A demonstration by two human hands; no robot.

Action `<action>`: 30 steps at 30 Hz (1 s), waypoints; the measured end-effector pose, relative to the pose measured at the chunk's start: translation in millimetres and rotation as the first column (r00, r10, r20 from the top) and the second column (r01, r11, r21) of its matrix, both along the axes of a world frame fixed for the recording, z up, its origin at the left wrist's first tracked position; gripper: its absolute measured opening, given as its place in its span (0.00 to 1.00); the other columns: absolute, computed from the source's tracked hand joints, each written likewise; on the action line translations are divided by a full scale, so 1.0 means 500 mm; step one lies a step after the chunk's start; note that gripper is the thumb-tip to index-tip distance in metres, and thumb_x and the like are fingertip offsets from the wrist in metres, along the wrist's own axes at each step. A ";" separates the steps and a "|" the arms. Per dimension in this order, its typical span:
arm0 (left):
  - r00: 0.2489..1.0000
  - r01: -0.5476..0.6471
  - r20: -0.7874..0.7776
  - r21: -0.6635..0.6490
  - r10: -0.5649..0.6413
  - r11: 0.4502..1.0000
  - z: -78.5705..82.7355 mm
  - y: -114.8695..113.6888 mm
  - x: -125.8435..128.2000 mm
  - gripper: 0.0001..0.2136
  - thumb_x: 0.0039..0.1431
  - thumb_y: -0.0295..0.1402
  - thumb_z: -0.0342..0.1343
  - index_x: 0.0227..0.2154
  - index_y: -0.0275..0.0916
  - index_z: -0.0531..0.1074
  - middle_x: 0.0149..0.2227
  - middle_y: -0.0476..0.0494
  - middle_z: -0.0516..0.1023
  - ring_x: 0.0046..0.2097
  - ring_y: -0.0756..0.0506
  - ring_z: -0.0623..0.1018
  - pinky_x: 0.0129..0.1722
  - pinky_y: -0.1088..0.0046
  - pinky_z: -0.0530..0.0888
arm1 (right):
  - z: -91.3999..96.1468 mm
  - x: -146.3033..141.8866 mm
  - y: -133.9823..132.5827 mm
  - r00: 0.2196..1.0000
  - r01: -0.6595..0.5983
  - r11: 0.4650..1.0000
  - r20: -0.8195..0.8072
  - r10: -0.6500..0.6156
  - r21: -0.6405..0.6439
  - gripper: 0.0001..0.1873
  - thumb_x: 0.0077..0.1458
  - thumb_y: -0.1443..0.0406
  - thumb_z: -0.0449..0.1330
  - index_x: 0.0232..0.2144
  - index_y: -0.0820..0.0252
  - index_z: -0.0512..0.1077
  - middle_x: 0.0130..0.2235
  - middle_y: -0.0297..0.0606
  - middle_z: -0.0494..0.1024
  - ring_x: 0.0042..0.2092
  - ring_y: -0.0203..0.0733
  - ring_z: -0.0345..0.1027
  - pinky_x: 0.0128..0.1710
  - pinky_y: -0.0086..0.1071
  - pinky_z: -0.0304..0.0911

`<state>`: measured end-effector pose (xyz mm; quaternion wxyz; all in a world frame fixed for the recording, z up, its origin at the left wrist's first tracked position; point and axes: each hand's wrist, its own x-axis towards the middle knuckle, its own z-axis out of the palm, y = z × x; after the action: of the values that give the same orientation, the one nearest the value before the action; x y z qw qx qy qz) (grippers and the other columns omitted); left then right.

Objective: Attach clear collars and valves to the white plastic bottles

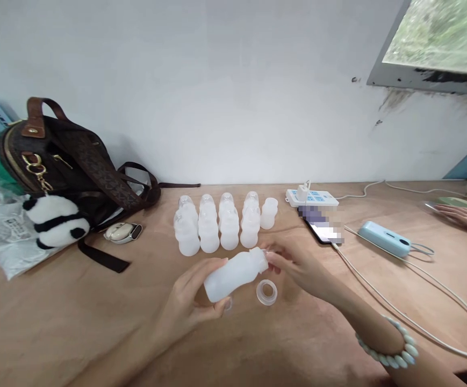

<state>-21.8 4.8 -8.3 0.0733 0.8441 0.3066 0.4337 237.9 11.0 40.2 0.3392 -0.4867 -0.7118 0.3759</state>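
My left hand (pixel 191 295) is wrapped round a translucent white baby bottle (pixel 233 277), tilted on its side with the mouth end to the right. At that mouth my right hand (pixel 284 260) has its fingers pinched together; what they hold is mostly hidden. Just below the mouth end, a translucent ring collar (pixel 266 293) lies flat on the table. Beside my left thumb shows a small clear piece (pixel 228 304), partly covered. Behind, several similar bottles (pixel 209 231) with clear domed caps stand upright in two rows. An uncapped bottle (pixel 268 214) stands at their right end.
A dark backpack (pixel 67 150) with a panda plush (pixel 58 221) and an earbud case (pixel 122 232) are on the left. Rightward lie a power strip (pixel 311 197), a phone (pixel 317 226), a blue power bank (pixel 384 238) and a looping cable (pixel 374 298). Another person's hand (pixel 465 213) rests far right.
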 end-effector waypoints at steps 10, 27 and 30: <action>0.931 0.047 0.320 -0.578 0.173 0.814 0.018 0.006 0.012 0.15 0.56 0.36 0.58 0.46 0.37 0.72 0.41 0.43 0.79 0.40 0.43 0.77 0.38 0.72 0.75 | -0.020 0.130 -0.015 0.686 0.118 0.941 0.659 -0.308 0.317 0.10 0.54 0.57 0.59 0.36 0.53 0.73 0.35 0.37 0.77 0.27 0.42 0.68 0.26 0.34 0.58; 0.920 0.115 0.356 -0.641 0.162 0.759 0.025 0.002 0.022 0.16 0.55 0.37 0.58 0.46 0.37 0.72 0.40 0.42 0.78 0.40 0.43 0.75 0.39 0.71 0.73 | -0.001 0.143 -0.007 0.746 0.144 0.981 0.637 -0.196 0.132 0.09 0.54 0.59 0.60 0.38 0.53 0.74 0.36 0.38 0.78 0.30 0.44 0.71 0.26 0.35 0.62; 0.912 0.138 0.377 -0.651 0.160 0.746 0.024 0.001 0.022 0.17 0.55 0.38 0.58 0.46 0.37 0.72 0.40 0.42 0.77 0.40 0.42 0.75 0.38 0.70 0.74 | 0.030 0.151 -0.003 0.814 0.250 0.938 0.473 -0.338 0.240 0.14 0.54 0.56 0.61 0.43 0.51 0.74 0.37 0.39 0.79 0.32 0.45 0.71 0.28 0.37 0.65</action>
<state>-10.7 5.5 3.5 0.4290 0.6498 0.4234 0.4631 313.5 9.4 55.2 0.2333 -0.6426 -0.7205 0.1165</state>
